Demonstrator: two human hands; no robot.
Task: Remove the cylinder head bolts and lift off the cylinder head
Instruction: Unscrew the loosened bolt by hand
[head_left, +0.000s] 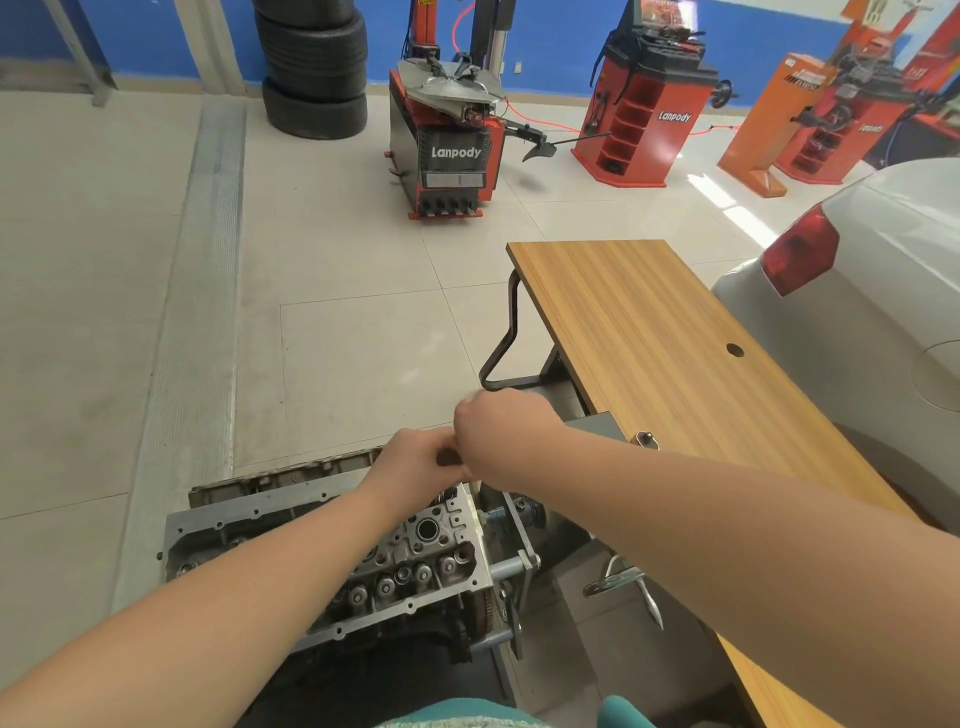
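L hand (415, 460) + R hand (493, 436) both curled on dark tool (448, 458), cyl head (415, 551) just below grip

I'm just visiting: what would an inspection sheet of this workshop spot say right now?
Surface: wooden table, bare top with a small round hole.
Job's things: cylinder head sits on the engine stand, not lifted.
Clutter: a key in the drawer lock at the table edge.
Hands: left hand and right hand meet above the head, gripping a small dark object together.
Cables: red hoses on the floor by the machines.
Surroundings: stacked tyres, tyre changer, white car.
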